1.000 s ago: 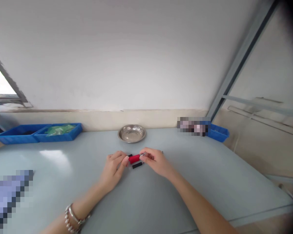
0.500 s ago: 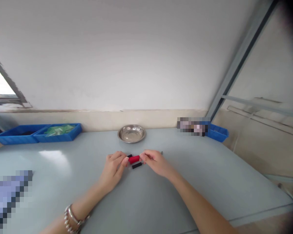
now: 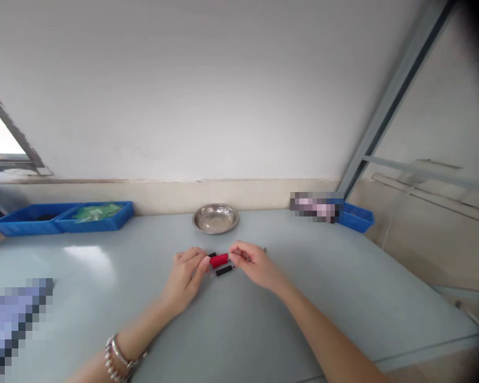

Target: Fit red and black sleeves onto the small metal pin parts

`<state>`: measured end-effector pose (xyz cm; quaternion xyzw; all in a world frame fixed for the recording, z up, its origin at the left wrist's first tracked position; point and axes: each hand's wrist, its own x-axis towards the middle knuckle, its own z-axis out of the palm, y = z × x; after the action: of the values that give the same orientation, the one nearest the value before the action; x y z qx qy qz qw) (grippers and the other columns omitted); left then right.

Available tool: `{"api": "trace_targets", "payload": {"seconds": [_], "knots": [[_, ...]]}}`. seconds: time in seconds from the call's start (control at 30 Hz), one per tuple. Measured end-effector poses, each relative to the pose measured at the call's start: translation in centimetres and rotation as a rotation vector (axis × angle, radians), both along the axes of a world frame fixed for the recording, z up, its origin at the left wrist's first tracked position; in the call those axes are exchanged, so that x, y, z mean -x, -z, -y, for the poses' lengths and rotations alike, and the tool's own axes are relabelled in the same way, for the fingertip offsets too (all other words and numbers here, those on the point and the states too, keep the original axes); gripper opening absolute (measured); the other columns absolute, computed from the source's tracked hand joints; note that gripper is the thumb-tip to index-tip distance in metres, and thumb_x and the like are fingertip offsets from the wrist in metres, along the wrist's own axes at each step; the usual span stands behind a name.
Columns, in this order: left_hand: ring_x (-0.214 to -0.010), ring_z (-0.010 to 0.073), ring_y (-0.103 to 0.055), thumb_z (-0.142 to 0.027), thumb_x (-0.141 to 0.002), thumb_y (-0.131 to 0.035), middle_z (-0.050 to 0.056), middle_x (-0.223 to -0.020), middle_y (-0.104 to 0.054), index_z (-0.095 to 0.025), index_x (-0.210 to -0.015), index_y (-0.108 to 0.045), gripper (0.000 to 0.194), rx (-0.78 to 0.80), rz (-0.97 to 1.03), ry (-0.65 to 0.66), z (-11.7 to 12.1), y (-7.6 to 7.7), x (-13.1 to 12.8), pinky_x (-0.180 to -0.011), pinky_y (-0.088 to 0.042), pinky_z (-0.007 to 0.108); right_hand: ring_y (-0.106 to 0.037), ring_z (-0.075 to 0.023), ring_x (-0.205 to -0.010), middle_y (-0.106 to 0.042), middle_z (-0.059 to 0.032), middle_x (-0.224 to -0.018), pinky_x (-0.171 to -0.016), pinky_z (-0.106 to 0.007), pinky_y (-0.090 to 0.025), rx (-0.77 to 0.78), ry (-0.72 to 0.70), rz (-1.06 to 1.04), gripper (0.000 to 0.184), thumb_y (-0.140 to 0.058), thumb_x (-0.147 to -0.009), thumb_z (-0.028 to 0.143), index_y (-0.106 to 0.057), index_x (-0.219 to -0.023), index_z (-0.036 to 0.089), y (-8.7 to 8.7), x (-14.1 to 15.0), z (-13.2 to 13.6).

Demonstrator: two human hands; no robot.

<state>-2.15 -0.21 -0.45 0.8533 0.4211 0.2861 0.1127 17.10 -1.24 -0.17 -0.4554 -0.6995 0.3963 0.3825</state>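
A small red cylindrical piece (image 3: 219, 260) lies level between my two hands, over the table. My left hand (image 3: 187, 274) pinches its left end between thumb and fingers. At its right end, where a bit of metal shows, the thumb and forefinger of my right hand (image 3: 253, 263) are closed. Just below the red piece lies a black-handled piece (image 3: 224, 271) with a thin metal part running under my right hand. Another black end pokes out behind the red piece. My fingers hide most of these, so their exact kind is unclear.
A round steel dish (image 3: 215, 219) stands beyond my hands by the wall. Blue trays sit at the back left, one holding green plastic bags (image 3: 98, 213). At the back right are a blue bin (image 3: 357, 216) and a blurred-out item. Another blurred object (image 3: 11, 319) lies left.
The fingers of my right hand have shifted up slightly at the red piece's right end. My left hand and the other things stay where they were.
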Motion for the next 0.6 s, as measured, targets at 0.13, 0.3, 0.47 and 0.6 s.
{"api": "trace_targets", "payload": {"seconds": [0.13,0.3,0.47,0.6], "knots": [[-0.072,0.0155,-0.052,-0.035,-0.089,-0.022,0.002,-0.074,-0.056,-0.018,-0.065,-0.052,0.042,-0.007,-0.004,-0.003,0.01,-0.07,-0.08,-0.07,-0.034,0.031,-0.037,-0.0084,-0.053,-0.043,0.004,-0.06,-0.052,-0.02,-0.032,-0.019,0.004,-0.015,0.013,-0.045,-0.08,0.031,-0.05,-0.082,0.019,0.25,-0.01,-0.14],[-0.072,0.0154,-0.052,-0.034,-0.089,-0.022,0.002,-0.073,-0.056,-0.018,-0.066,-0.052,0.041,-0.013,-0.003,-0.001,-0.02,0.01,-0.05,-0.069,-0.034,0.031,-0.038,-0.0083,-0.053,-0.044,0.0039,-0.061,-0.052,-0.021,-0.033,-0.011,0.008,-0.028,0.01,-0.046,-0.079,0.028,-0.049,-0.082,0.019,0.34,0.02,-0.21],[-0.072,0.0152,-0.051,-0.036,-0.089,-0.021,0.002,-0.073,-0.056,-0.018,-0.066,-0.052,0.042,-0.014,-0.008,-0.003,-0.01,0.0,-0.03,-0.069,-0.035,0.031,-0.039,-0.0083,-0.053,-0.045,0.0041,-0.062,-0.052,-0.021,-0.033,0.006,0.01,-0.042,0.01,-0.047,-0.078,0.028,-0.05,-0.082,0.02,0.4,0.03,-0.24],[-0.072,0.0153,-0.051,-0.035,-0.089,-0.021,0.002,-0.074,-0.056,-0.018,-0.067,-0.052,0.042,-0.015,-0.005,-0.006,0.01,-0.03,-0.05,-0.07,-0.034,0.031,-0.041,-0.0084,-0.055,-0.046,0.0039,-0.063,-0.054,-0.021,-0.034,0.041,0.005,-0.063,0.01,-0.05,-0.077,0.028,-0.051,-0.081,0.019,0.36,0.04,-0.16]]}}
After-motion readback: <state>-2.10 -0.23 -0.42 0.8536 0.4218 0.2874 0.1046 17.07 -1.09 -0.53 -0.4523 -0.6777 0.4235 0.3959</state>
